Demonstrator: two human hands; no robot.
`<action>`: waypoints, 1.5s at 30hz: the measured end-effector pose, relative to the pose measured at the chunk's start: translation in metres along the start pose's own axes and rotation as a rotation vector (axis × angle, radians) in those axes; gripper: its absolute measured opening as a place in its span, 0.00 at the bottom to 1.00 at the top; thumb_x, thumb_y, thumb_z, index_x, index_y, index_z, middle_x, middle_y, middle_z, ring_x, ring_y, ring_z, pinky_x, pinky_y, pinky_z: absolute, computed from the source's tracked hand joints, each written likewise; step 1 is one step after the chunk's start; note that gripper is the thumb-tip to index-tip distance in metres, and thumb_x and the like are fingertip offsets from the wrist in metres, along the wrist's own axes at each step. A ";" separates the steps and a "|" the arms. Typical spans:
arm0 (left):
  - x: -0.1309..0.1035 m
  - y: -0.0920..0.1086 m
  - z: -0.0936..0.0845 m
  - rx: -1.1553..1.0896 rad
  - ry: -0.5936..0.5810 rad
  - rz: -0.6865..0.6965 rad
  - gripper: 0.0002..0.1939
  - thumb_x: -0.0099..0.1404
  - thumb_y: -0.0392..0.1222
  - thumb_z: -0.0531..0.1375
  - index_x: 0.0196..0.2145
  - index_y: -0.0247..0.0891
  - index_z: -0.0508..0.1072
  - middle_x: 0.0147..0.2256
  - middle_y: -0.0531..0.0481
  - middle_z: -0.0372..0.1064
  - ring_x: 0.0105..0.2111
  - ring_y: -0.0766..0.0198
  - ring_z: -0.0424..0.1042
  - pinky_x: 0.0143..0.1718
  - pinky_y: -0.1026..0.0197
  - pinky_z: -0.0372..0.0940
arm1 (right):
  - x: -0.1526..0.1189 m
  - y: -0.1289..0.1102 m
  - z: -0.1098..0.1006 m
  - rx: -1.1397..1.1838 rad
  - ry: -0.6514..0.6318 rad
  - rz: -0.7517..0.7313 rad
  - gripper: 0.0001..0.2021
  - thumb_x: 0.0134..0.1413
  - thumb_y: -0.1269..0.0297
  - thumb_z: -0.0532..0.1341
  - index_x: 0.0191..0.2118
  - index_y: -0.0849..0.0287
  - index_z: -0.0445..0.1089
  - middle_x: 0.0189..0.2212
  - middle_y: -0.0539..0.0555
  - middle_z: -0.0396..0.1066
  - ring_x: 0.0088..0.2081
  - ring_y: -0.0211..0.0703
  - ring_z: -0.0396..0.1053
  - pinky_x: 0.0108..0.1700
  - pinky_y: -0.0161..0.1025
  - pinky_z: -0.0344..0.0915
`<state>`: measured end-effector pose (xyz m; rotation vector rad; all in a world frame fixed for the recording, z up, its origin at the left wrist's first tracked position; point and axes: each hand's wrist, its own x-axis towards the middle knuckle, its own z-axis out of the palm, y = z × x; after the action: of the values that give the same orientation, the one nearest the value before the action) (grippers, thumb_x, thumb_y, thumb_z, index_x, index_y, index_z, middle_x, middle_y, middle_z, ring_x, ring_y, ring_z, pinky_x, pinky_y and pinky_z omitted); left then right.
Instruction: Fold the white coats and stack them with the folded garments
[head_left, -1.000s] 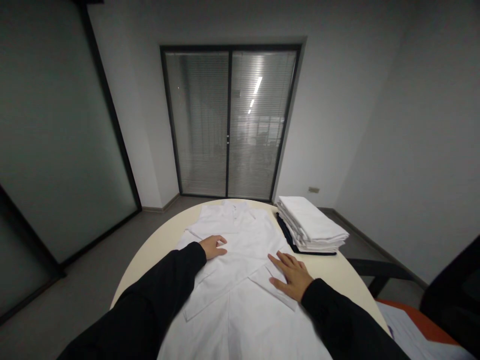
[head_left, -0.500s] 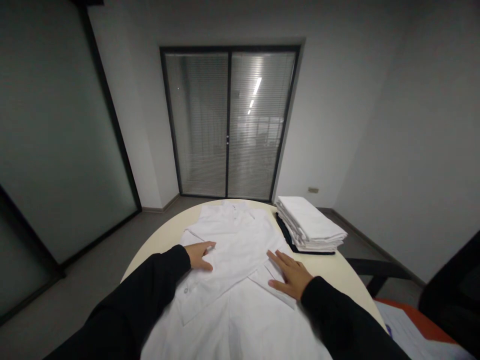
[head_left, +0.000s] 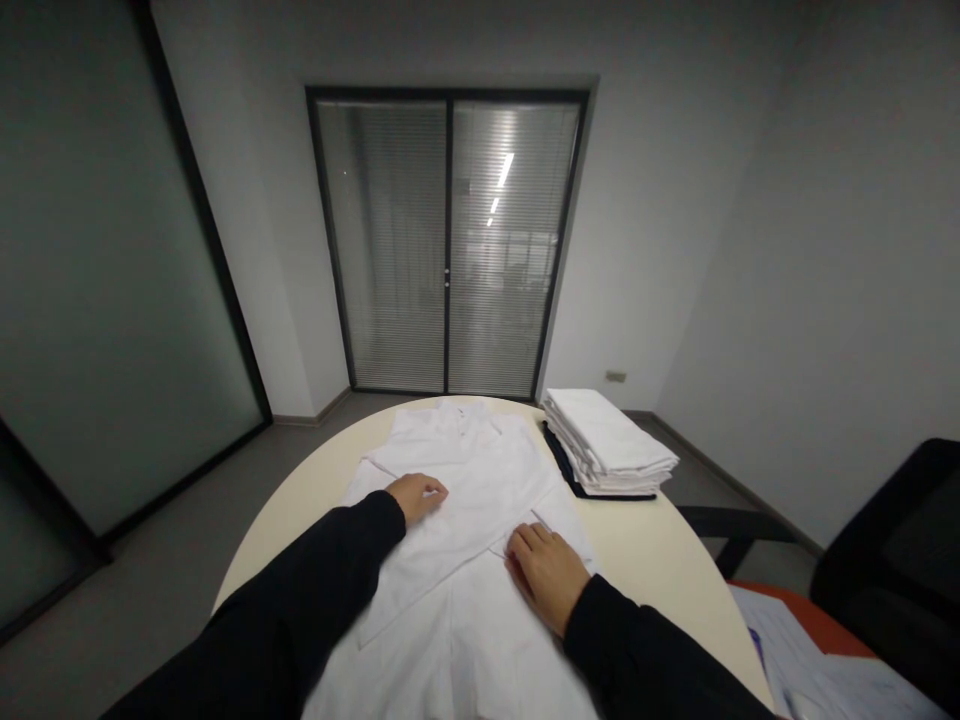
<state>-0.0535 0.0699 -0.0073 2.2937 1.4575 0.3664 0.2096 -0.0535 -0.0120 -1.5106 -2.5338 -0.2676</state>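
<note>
A white collared shirt (head_left: 469,470) lies front up along the round table, its collar at the far edge and its sleeves folded across the body. My left hand (head_left: 418,497) is on the left part of the chest, fingers drawn together on the cloth, with the thumb partly hidden. On the right, lower down, my right hand (head_left: 546,572) has its fingers curled together over the shirt by the end of a folded sleeve. Its fingertips and thumb are mostly hidden.
A stack of folded white cloths (head_left: 607,440) sits on a dark folded cloth (head_left: 562,462) at the cream table's (head_left: 300,490) right far edge. A black chair (head_left: 892,540) stands at the right, beside papers (head_left: 795,640) on an orange surface. Glass doors are beyond.
My right hand has moved left and toward me, its spread fingers now curled. My left hand has shifted slightly right and its fingers have come together. The view has shifted slightly.
</note>
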 end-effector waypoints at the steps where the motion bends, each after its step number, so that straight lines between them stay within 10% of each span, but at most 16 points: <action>1: 0.007 0.001 0.001 0.001 0.005 -0.020 0.15 0.62 0.47 0.56 0.43 0.43 0.78 0.41 0.49 0.75 0.41 0.57 0.72 0.42 0.61 0.63 | 0.001 -0.001 0.000 -0.022 0.007 -0.007 0.08 0.59 0.68 0.52 0.38 0.59 0.68 0.38 0.57 0.70 0.40 0.50 0.66 0.40 0.45 0.61; 15: 0.042 0.011 0.018 0.068 0.211 -0.125 0.17 0.62 0.33 0.55 0.49 0.45 0.69 0.42 0.49 0.72 0.42 0.60 0.71 0.44 0.60 0.62 | -0.001 0.004 -0.001 0.013 -0.089 0.002 0.11 0.66 0.66 0.48 0.41 0.56 0.67 0.36 0.52 0.72 0.37 0.43 0.71 0.33 0.36 0.59; 28: 0.034 -0.005 0.019 0.045 0.106 0.096 0.18 0.59 0.30 0.57 0.45 0.44 0.74 0.48 0.50 0.68 0.49 0.60 0.68 0.54 0.60 0.60 | -0.004 0.007 -0.009 0.125 -0.165 -0.035 0.14 0.64 0.63 0.47 0.43 0.53 0.70 0.37 0.53 0.73 0.36 0.43 0.72 0.34 0.36 0.58; 40: -0.034 0.022 0.033 0.268 0.010 0.407 0.47 0.54 0.65 0.61 0.66 0.48 0.49 0.68 0.43 0.29 0.65 0.39 0.38 0.61 0.40 0.45 | -0.001 0.038 0.003 0.185 0.059 0.392 0.15 0.60 0.60 0.51 0.49 0.59 0.66 0.40 0.58 0.71 0.42 0.47 0.68 0.43 0.38 0.60; 45: -0.054 0.017 0.042 0.314 -0.096 0.478 0.32 0.67 0.59 0.50 0.65 0.56 0.48 0.68 0.47 0.28 0.65 0.40 0.36 0.61 0.35 0.42 | 0.001 0.062 0.021 0.284 -0.022 0.399 0.14 0.57 0.66 0.53 0.47 0.58 0.67 0.34 0.55 0.72 0.37 0.44 0.68 0.40 0.37 0.59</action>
<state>-0.0448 0.0063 -0.0373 2.8666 0.9605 0.1605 0.2623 -0.0184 -0.0277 -1.8476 -2.1057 0.1588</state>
